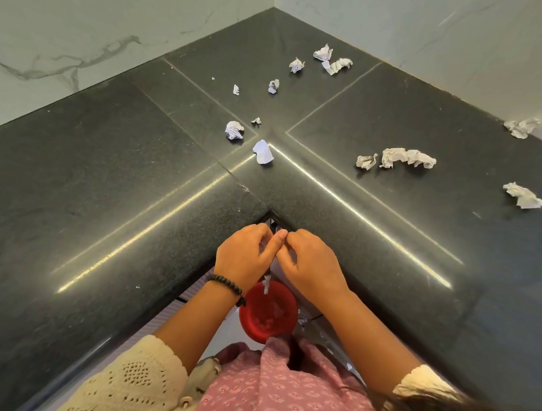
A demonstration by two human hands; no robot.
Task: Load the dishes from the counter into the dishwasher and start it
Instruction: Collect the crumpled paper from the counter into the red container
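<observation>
- The black stone counter [139,182] forms an inside corner; its rounded front edge bends in a V, and the tip of that V is the landmark here.
- Both hands sit just on the near side of the V tip, off the counter edge, over the gap between counter and body.
- The left hand [243,255] and the right hand [315,264] meet thumb to thumb, fingers curled inward; they pinch a small pale paper scrap [267,285] between them, most of it hidden by the fingers, so which hand bears it more I cannot tell.
- A thin strip of that scrap hangs straight down from the hands, its long axis pointing from the V tip toward the body.
- A red bowl-like bin [269,312] lies below the hands, nearer the body than the V tip, mouth facing up; its near rim is cut off by pink clothing [285,394], and pale bits lie inside it, hard to make out.
- Beyond the V tip, crumpled paper balls [263,153] lie scattered toward the wall corner, well apart from one another.
- More crumpled paper [407,157] lies right of the V tip, with one piece against the right wall [460,42].
- Left of the V tip the counter runs bare to the marble wall [68,37].
- A dark bead bracelet [227,286] circles the left wrist.
- No dishes or dishwasher can be made out.
</observation>
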